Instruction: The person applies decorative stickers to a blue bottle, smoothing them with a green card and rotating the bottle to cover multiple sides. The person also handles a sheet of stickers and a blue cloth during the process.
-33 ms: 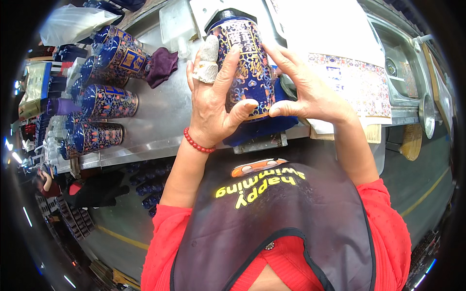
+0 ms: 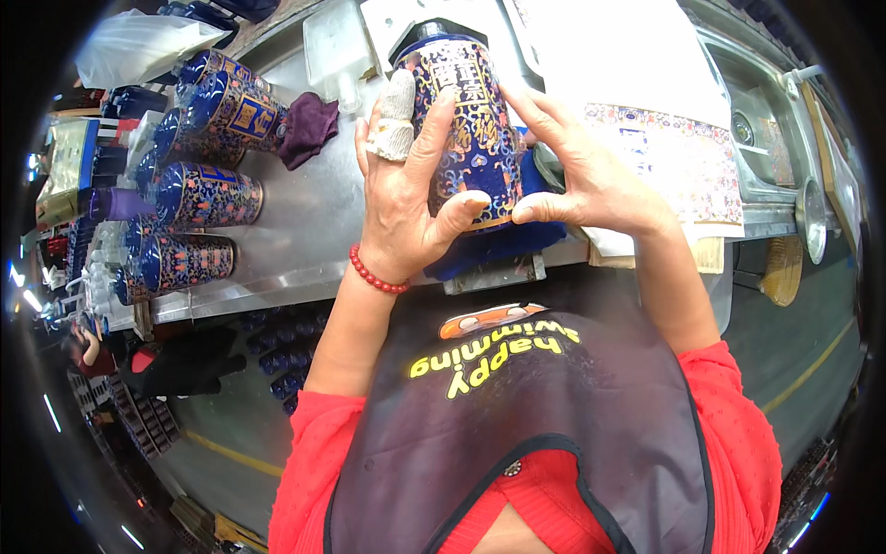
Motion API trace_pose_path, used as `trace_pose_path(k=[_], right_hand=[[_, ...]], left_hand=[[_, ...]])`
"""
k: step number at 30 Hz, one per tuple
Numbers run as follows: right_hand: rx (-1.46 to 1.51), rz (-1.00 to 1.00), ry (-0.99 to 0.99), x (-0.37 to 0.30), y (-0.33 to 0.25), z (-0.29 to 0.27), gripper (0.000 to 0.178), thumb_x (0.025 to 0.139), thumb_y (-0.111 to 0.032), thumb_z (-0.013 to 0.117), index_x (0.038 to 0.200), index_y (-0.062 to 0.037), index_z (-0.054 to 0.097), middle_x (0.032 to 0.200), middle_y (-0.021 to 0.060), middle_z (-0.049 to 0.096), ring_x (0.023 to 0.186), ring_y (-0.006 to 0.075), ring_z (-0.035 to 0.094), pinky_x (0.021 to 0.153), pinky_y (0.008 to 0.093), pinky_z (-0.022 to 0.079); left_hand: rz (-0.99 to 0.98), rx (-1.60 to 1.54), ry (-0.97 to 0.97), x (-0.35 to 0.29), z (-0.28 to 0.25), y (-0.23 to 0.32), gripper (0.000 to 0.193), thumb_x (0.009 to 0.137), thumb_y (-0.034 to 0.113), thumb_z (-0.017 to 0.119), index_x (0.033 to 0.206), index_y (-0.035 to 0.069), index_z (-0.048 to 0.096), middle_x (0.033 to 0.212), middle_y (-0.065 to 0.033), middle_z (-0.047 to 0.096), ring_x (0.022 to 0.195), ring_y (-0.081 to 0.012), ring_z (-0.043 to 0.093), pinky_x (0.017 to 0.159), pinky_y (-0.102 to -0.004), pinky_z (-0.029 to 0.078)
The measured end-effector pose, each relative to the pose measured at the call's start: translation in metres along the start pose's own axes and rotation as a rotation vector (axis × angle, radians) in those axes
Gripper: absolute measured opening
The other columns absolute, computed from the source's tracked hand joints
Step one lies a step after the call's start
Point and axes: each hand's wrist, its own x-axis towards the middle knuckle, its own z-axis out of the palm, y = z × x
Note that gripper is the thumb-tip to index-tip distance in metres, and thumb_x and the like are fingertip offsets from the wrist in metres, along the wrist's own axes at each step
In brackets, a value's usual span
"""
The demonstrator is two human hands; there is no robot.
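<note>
A dark blue bottle point(image 2: 478, 152) with a gold and multicoloured floral pattern lies in front of me, its neck pointing away. Along its left side presses my left hand point(image 2: 401, 194), thumb on the lower part of the surface and a pale knobbly finger cover point(image 2: 393, 138) on one finger. My right hand point(image 2: 591, 180) rests on the opposite side, fingertips near the upper edge and thumb near the base. Between them both hands hold the bottle. Beneath it is a blue cloth point(image 2: 494, 254), partly hidden.
Several similar patterned bottles point(image 2: 208, 194) lie on the metal table point(image 2: 309, 217) at the left, beside a purple cloth point(image 2: 309, 129). Printed patterned sheets point(image 2: 669, 166) are stacked at the right. Further right is a metal sink point(image 2: 761, 111). A clear plastic container point(image 2: 334, 46) sits at the back.
</note>
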Motion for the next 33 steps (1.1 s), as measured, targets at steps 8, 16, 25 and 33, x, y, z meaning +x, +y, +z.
trace_pose_path(k=[8,16,25,33], right_hand=[[-0.091,0.058,0.009,-0.013,0.002,-0.009,0.115,0.075,-0.049,0.086,0.163,-0.0065,0.026,0.141,0.0169,0.046,0.113,0.0266,0.057,0.108,0.0434,0.042],[-0.044,0.019,0.073,-0.018,-0.013,-0.011,0.107,0.076,-0.045,0.087,0.16,-0.0075,0.033,0.154,0.0209,0.041,0.129,0.0341,0.052,0.113,0.0466,0.04],[-0.126,-0.023,0.113,-0.025,-0.023,0.008,0.093,0.078,-0.026,0.085,0.157,-0.0063,0.039,0.158,0.0204,0.039,0.14,0.041,0.044,0.113,0.0483,0.041],[-0.136,-0.164,0.204,-0.034,-0.03,0.027,0.081,0.069,-0.006,0.086,0.144,-0.0032,0.055,0.153,0.0208,0.043,0.109,0.0315,0.059,0.1,0.0446,0.051]], left_hand=[[0.016,0.351,-0.147,-0.01,-0.007,0.045,0.114,0.068,0.051,0.088,0.158,0.004,0.035,0.158,-0.0304,0.035,0.143,-0.0542,0.032,0.118,-0.0669,0.014],[-0.156,-0.097,-0.017,-0.036,0.0,0.025,0.116,0.078,0.05,0.083,0.157,-0.01,0.024,0.151,-0.0338,0.042,0.142,-0.0565,0.035,0.12,-0.0637,0.017],[-0.085,0.134,-0.086,-0.044,0.003,0.021,0.106,0.089,0.05,0.073,0.157,-0.011,0.02,0.15,-0.0329,0.045,0.14,-0.051,0.042,0.119,-0.0658,0.015],[-0.053,0.16,-0.022,-0.054,0.002,0.028,0.085,0.096,0.046,0.066,0.153,-0.008,0.033,0.149,-0.0293,0.05,0.14,-0.0511,0.042,0.12,-0.0633,0.014]])
